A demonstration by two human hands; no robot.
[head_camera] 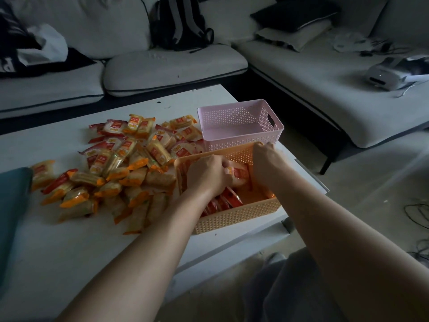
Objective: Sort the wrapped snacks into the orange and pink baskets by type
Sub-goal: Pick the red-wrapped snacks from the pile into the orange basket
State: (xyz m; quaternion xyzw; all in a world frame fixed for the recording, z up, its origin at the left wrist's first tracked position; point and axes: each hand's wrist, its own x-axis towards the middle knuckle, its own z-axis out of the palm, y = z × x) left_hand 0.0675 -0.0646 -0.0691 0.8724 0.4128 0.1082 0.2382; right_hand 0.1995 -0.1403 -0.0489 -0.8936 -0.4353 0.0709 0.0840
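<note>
1. Standing in a dim room, a white bench [69, 240] faces a pale sofa [174, 66] carrying a black backpack [181, 22].
2. A pile of wrapped snacks [130, 163] lies left of the orange basket [236, 217]; the pink basket [241, 138] sits just behind it.
3. The left hand [206, 175] grips a red-wrapped snack [239, 174] inside the orange basket; the right hand [264, 161] curls at its far rim, its grip unclear.
4. Wrapper print is too small to read.

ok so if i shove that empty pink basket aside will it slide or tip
Probably slides: the pink basket looks empty, thin, perforated plastic, so light, on a smooth white table. Its wide flat base makes tipping unlikely. The walls likely flex slightly.
</note>
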